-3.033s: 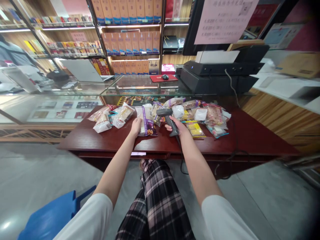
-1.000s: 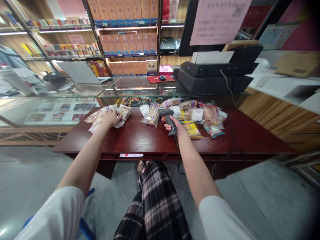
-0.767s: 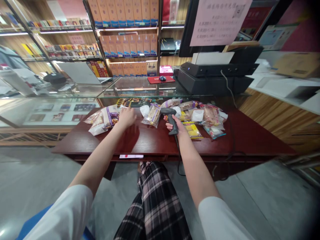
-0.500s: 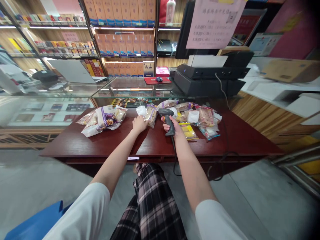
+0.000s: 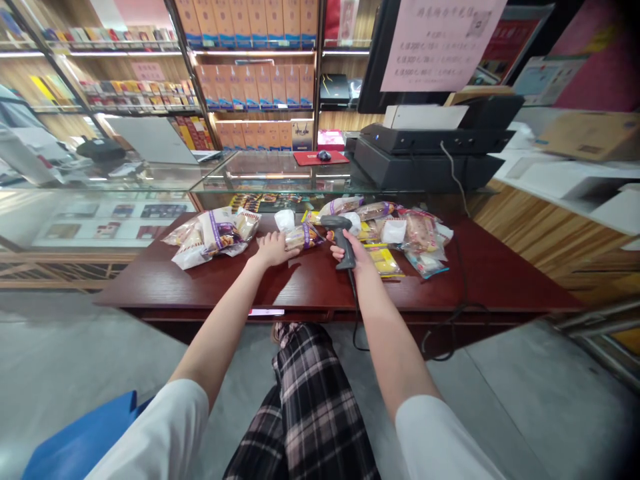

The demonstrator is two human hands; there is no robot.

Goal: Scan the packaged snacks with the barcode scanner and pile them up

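turned crosswise since the earlier frame, the clear bread packet (image 5: pixel 303 237) is laid on the desk (image 5: pixel 300 290) beneath the loosely spread fingers of the left hand (image 5: pixel 273 250), apparently to be steadied; whether it is pinched cannot be told. the barcode scanner (image 5: pixel 342 239) is wrapped at its grip by the right hand (image 5: pixel 356 253), so its head is left facing the packet's side.

Both arms extended forward, forearms converging.
Left hand (image 5: pixel 274 250) is palm-down, fingers over a packet (image 5: pixel 304 236); right hand (image 5: pixel 350 250) grips a handle, fingers curled.
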